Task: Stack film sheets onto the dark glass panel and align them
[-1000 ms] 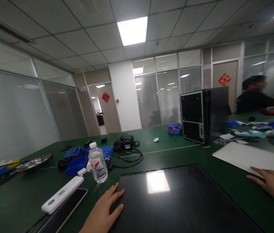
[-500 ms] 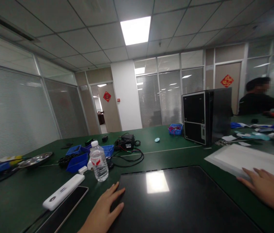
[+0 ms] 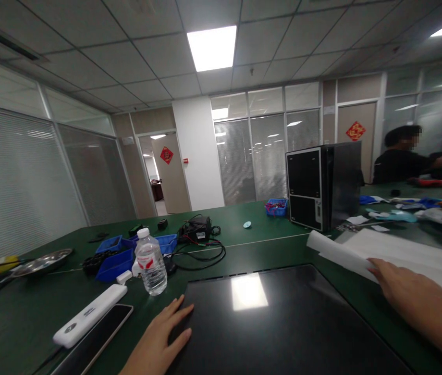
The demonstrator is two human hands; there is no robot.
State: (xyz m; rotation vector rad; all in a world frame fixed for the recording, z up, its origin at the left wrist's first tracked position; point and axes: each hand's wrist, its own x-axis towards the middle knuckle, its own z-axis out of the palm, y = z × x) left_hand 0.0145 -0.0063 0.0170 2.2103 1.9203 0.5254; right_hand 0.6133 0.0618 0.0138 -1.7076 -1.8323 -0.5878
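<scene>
A flat black panel with a glossy surface (image 3: 283, 328), like a monitor screen, lies before me and reflects a ceiling light. My left hand (image 3: 162, 336) rests on its left edge with the fingers spread. To the right, my right hand (image 3: 412, 297) has its fingers closed on the near edge of a white sheet (image 3: 412, 250). That sheet looks thin and soft, like paper or foam wrap. Its left end is lifted and curled, while the rest lies on the table. The fingertips of my right hand are partly hidden.
Left of the panel are a water bottle (image 3: 150, 263), a white power bank-like device (image 3: 90, 315) and a phone (image 3: 94, 338). Farther back lie blue bins (image 3: 115, 265), a black adapter with cables (image 3: 195, 229) and a computer tower (image 3: 322, 187). Another person (image 3: 401, 156) sits at far right.
My right hand has gone from lying open on the white sheet to gripping its edge, and the sheet's left end has curled up. My left hand stays on the panel. The view has shifted slightly right.
</scene>
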